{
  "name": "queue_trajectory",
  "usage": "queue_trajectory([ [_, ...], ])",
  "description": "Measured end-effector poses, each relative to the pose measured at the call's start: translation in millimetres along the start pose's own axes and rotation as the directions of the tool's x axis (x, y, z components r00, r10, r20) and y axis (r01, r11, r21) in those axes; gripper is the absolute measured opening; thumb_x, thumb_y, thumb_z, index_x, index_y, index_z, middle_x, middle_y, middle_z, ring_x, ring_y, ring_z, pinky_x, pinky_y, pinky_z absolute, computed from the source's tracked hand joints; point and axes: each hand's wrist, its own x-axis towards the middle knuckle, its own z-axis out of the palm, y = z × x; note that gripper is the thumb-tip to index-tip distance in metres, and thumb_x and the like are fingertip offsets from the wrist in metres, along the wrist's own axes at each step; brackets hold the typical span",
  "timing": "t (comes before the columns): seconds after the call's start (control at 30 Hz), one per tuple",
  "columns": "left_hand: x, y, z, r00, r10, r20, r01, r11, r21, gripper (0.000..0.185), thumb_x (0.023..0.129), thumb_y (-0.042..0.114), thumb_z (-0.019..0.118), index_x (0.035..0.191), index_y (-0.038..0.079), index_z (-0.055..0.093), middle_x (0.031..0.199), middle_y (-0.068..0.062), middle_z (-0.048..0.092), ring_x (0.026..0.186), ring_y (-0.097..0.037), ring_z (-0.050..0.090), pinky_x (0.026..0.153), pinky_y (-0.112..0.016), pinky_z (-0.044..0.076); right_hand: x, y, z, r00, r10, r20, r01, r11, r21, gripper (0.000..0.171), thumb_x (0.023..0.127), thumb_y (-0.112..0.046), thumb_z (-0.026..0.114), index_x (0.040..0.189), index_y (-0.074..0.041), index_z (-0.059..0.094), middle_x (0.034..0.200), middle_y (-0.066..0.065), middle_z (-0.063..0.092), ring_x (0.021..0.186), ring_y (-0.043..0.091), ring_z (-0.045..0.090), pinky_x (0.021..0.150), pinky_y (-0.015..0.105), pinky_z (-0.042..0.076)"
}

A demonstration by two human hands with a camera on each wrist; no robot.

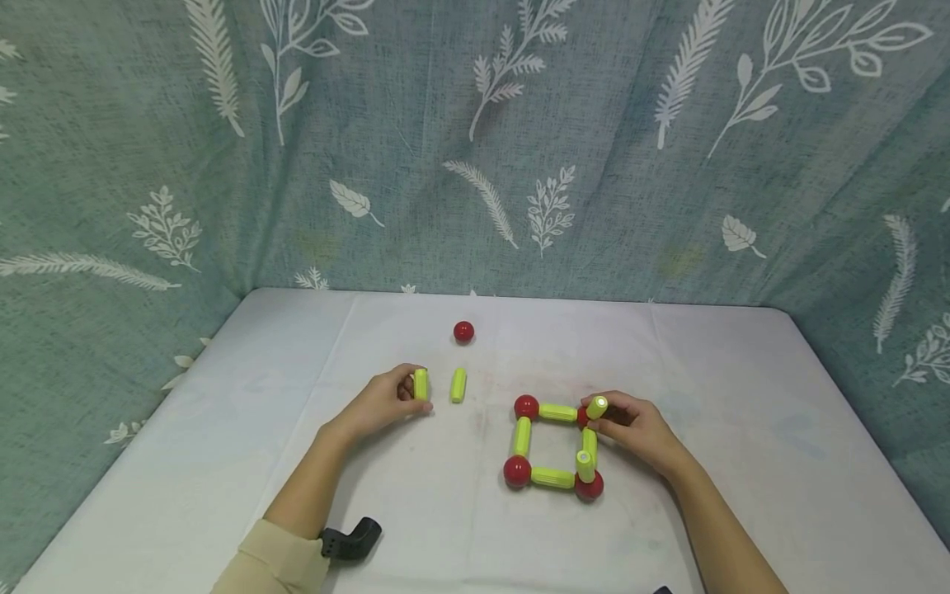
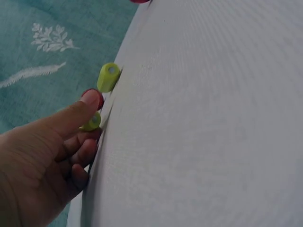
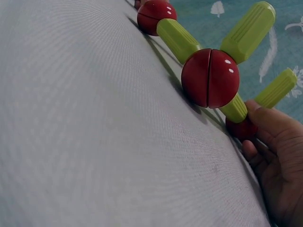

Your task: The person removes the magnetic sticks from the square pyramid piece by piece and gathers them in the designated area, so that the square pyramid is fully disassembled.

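Head view: whole layout on white desk (image 1: 223, 462). Square frame (image 1: 552, 445) of green rods and red balls right of centre; upright rod (image 1: 596, 407) on its far right corner, right hand (image 1: 634, 429) fingers curled around it. Left hand (image 1: 382, 404) pinches loose green rod (image 1: 420, 384); second loose rod (image 1: 458, 384) just beside, red ball (image 1: 463, 332) farther back.

Left wrist view: thumb (image 2: 75, 116) over rod end (image 2: 92, 122), fingers curled beneath.

Right wrist view: near corner ball (image 3: 210, 78) close up, seam visible; fingers (image 3: 265, 127) touch far corner ball (image 3: 241, 128).
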Motion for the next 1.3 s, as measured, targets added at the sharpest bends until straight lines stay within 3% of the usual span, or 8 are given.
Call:
queue_trajectory([
  [0.1,0.7,-0.1,0.9,1.0,0.005,-0.021,-0.004,0.999,0.032,0.065,0.081,0.029,0.075,0.133,0.005,0.043,0.087,-0.005,0.056,0.072,-0.015,0.049,0.065,-0.029,0.043,0,-1,0,1.0,0.006,-0.003,-0.006,1.0,0.001,0.033,0.084,-0.017,0.071,0.116,-0.009,0.064,0.114,0.011,0.065,0.09,0.014,0.058,0.076,0.022,0.05],
  [0.23,1.5,-0.5,1.4,0.999,0.027,-0.04,-0.024,0.997,0.075,0.066,0.082,0.031,0.074,0.133,0.009,0.038,0.084,-0.004,0.055,0.07,-0.015,0.048,0.064,-0.029,0.042,0,-2,1,1.0,0.015,-0.007,-0.015,1.0,-0.003,0.033,0.084,-0.018,0.071,0.116,-0.01,0.064,0.114,0.009,0.065,0.091,0.016,0.057,0.076,0.022,0.05],
  [0.37,6.0,-2.6,2.9,0.997,0.048,-0.056,-0.042,0.994,0.1,0.067,0.079,0.034,0.076,0.132,0.011,0.042,0.086,-0.002,0.055,0.073,-0.015,0.049,0.067,-0.03,0.043,-1,-2,0,1.0,0.02,-0.009,-0.02,1.0,-0.001,0.033,0.085,-0.018,0.071,0.116,-0.01,0.064,0.114,0.01,0.065,0.09,0.016,0.058,0.076,0.022,0.051],
  [0.57,17.2,-12.5,6.3,0.989,0.1,-0.107,-0.083,0.986,0.148,0.065,0.074,0.044,0.077,0.128,0.015,0.055,0.103,-0.002,0.056,0.096,-0.02,0.049,0.088,-0.04,0.04,0,1,-1,1.0,0.028,-0.011,-0.028,1.0,-0.004,0.033,0.084,-0.019,0.072,0.115,-0.011,0.065,0.114,0.009,0.065,0.092,0.016,0.058,0.078,0.023,0.051],
  [0.67,20.0,-17.0,7.8,0.984,0.136,-0.115,-0.111,0.974,0.199,0.059,0.077,0.046,0.074,0.127,0.018,0.058,0.109,-0.005,0.051,0.1,-0.024,0.041,0.089,-0.043,0.033,1,1,0,1.0,0.024,-0.009,-0.024,1.0,-0.007,0.032,0.084,-0.019,0.072,0.115,-0.011,0.065,0.114,0.009,0.065,0.094,0.016,0.059,0.08,0.022,0.05],
  [0.83,21.0,-22.0,10.4,0.983,0.143,-0.119,-0.109,0.961,0.253,0.055,0.084,0.049,0.065,0.131,0.021,0.057,0.115,-0.011,0.044,0.103,-0.028,0.034,0.091,-0.047,0.025,1,-1,1,0.998,0.039,-0.043,-0.039,0.999,-0.006,0.031,0.082,-0.019,0.073,0.11,-0.008,0.065,0.109,0.01,0.065,0.09,0.016,0.059,0.076,0.022,0.05],
  [1.13,17.0,-23.8,14.7,0.976,0.147,-0.161,-0.112,0.972,0.208,0.062,0.084,0.049,0.065,0.137,0.019,0.051,0.122,-0.011,0.045,0.11,-0.028,0.035,0.095,-0.048,0.026,1,-2,5,0.996,0.019,-0.087,-0.021,1.0,-0.021,0.027,0.081,-0.017,0.074,0.106,-0.009,0.066,0.105,0.007,0.066,0.09,0.013,0.059,0.078,0.021,0.05],
  [1.3,12.1,-20.2,20.6,0.958,0.176,-0.228,-0.137,0.975,0.174,0.063,0.081,0.042,0.071,0.134,0.015,0.052,0.125,-0.009,0.048,0.117,-0.028,0.036,0.098,-0.05,0.032,2,-4,10,0.988,-0.023,-0.155,0.014,0.998,-0.054,0.027,0.079,-0.016,0.076,0.104,-0.008,0.066,0.102,0.007,0.064,0.085,0.009,0.058,0.074,0.02,0.05],
])
